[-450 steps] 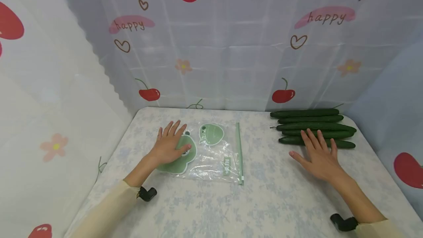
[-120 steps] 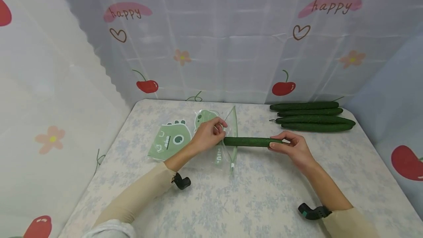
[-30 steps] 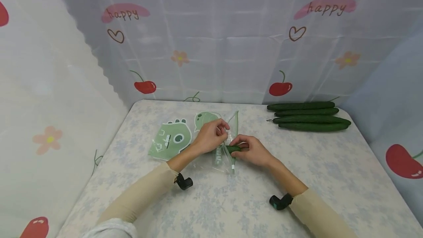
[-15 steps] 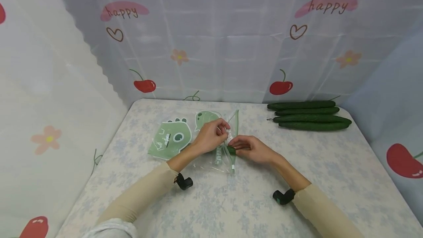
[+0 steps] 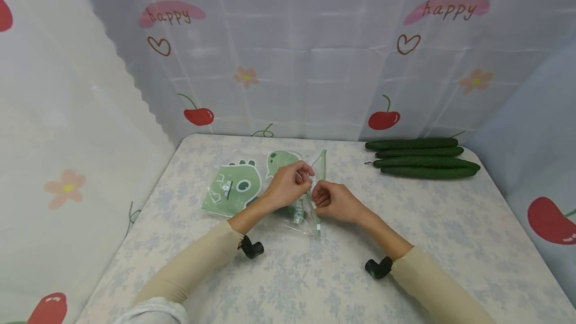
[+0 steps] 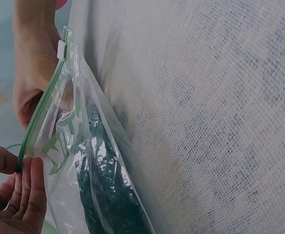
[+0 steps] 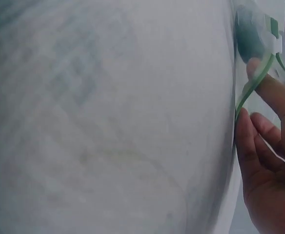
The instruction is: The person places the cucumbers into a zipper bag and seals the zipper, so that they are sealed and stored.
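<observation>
A clear slider zip bag with green dinosaur prints lies flat on the table, its green-edged mouth facing right. Inside it a dark green cucumber shows through the plastic in the left wrist view. My left hand pinches the upper side of the mouth between thumb and fingers. At the same mouth is my right hand, fingers curled. The right wrist view has its fingertips on both sides of the green strip, close to the cucumber's end. A white slider sits near the strip's near end.
Several more cucumbers lie side by side at the table's back right. The patterned tablecloth extends in front of the bag. Printed curtains stand behind and at both sides.
Since earlier, one cucumber has gone from the row into the bag. In the last second my right hand has let go of its end and taken the bag's edge. The left hand has hardly moved.
</observation>
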{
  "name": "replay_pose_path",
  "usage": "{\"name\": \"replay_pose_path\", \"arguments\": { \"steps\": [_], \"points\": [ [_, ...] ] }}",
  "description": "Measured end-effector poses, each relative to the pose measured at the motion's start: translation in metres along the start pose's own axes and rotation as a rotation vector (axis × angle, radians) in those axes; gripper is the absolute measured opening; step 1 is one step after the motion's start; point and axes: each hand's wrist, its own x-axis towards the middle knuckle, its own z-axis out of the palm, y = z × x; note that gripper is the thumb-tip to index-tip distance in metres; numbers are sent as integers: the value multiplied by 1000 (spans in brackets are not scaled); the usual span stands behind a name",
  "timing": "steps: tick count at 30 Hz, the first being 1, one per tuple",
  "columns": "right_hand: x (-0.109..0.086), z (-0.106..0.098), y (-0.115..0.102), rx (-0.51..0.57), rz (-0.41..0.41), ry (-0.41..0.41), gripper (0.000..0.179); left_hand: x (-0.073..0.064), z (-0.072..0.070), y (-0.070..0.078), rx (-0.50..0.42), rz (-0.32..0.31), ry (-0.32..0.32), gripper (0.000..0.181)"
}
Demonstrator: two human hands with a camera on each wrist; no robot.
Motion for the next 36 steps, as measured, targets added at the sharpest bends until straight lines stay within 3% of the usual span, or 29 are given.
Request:
{"name": "replay_pose_path", "arguments": {
  "steps": [6, 13, 29, 36],
  "points": [
    [-7, -6, 4, 103, -8, -13, 34, 0, 0, 0, 0, -10, 2, 20],
    [-21, -19, 6, 156, 14, 72, 34, 0, 2, -2, -12, -14, 5, 18],
    [-81, -84, 44, 15, 120, 246, 30, -1, 2, -5, -40, 33, -24, 22],
    [-109, -110, 64, -136, 181, 345, 28, -3, 3, -4, -38, 21, -25, 19]
  ]
}}
